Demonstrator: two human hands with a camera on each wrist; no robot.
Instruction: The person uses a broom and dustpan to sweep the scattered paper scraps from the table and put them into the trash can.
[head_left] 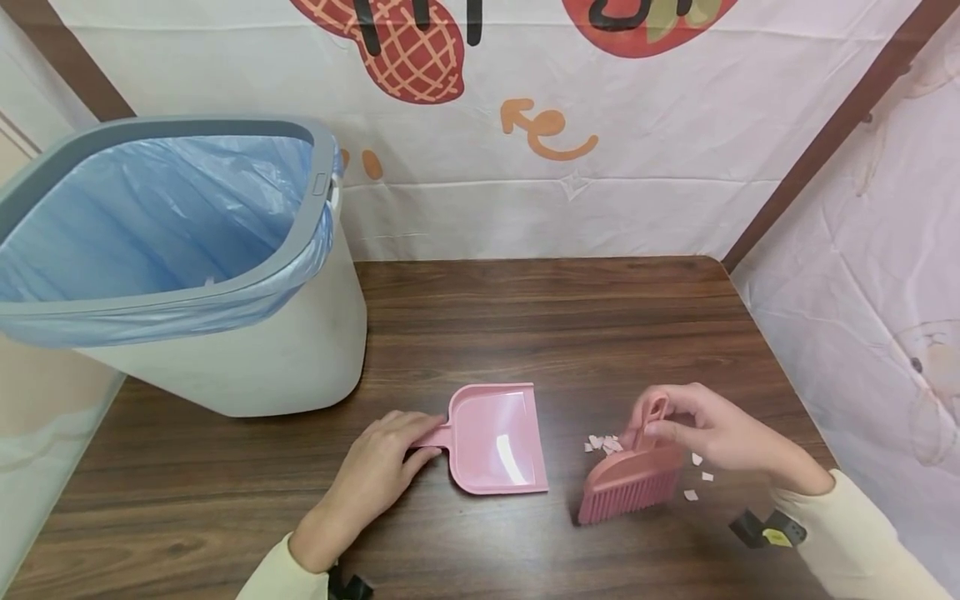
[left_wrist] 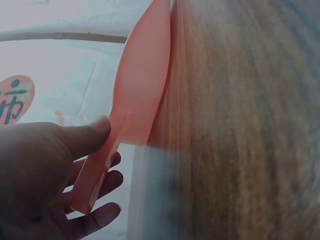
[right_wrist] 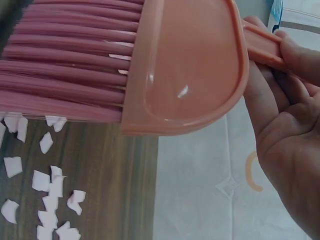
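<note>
A pink dustpan [head_left: 491, 442] lies on the wooden table, its front edge facing right. My left hand [head_left: 378, 458] grips its short handle [left_wrist: 95, 175] between thumb and fingers. To the right, my right hand [head_left: 712, 425] holds a pink hand brush [head_left: 633, 479] by its looped handle, bristles [right_wrist: 70, 60] pointing down. Small white paper scraps [head_left: 602, 443] lie just behind the brush, and a few more scraps [head_left: 691, 495] are scattered to its right. In the right wrist view, loose paper pieces [right_wrist: 47, 182] show beside the bristles.
A tall white bin [head_left: 300, 350] with a grey rim and blue liner bag [head_left: 180, 208] stands at the table's left. Behind the wooden table [head_left: 555, 317] hangs a white printed cloth [head_left: 465, 150], and another cloth [head_left: 885, 275] hangs at the right.
</note>
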